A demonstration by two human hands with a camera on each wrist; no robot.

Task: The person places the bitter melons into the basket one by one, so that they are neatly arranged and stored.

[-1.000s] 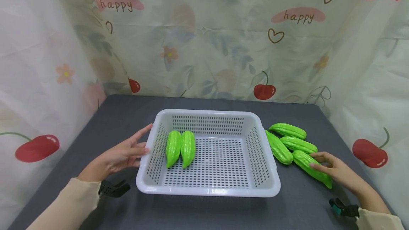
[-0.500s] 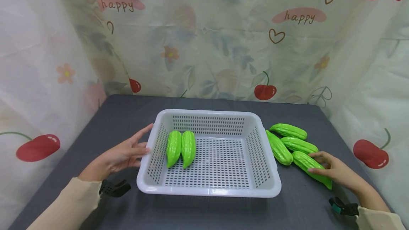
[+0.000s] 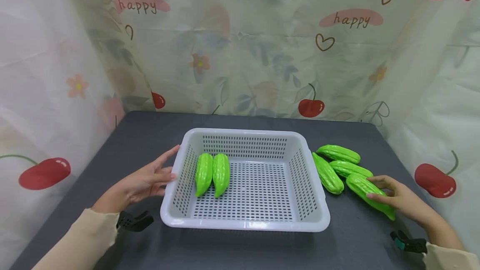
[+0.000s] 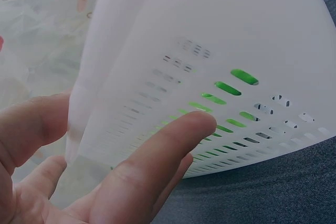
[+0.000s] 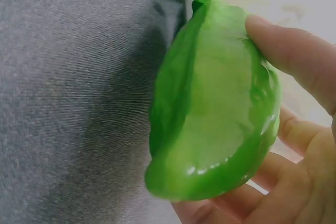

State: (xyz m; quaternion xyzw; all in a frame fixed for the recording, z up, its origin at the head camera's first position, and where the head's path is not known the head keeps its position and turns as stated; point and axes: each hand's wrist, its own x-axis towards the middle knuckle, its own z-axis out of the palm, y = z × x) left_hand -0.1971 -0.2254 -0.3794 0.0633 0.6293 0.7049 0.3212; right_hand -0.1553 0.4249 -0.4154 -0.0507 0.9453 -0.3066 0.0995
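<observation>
A white perforated basket (image 3: 245, 224) stands mid-table with two green bitter gourds (image 3: 203, 175) side by side in its left part. At its left wall, my left hand (image 3: 144, 182) rests against the rim with fingers spread. The left wrist view shows that hand (image 4: 136, 177) beside the outer wall (image 4: 220, 19), green showing through the slots. My right hand (image 3: 405, 201) grips a gourd (image 3: 365, 191) between thumb and fingers, right of the basket. In the right wrist view this gourd (image 5: 220, 108) lies in the hand (image 5: 294, 145), near the dark cloth.
Three more gourds lie close together just right of the basket: one at the back (image 3: 338, 153), one in the middle (image 3: 350, 169), one along the basket's wall (image 3: 327, 173). Dark cloth covers the table (image 3: 240, 249). A patterned curtain (image 3: 240, 53) hangs behind and on both sides.
My right hand has shifted slightly right with the gripped gourd, which now sits a little farther from the gourd beside the basket. My left hand and the basket have stayed in place.
</observation>
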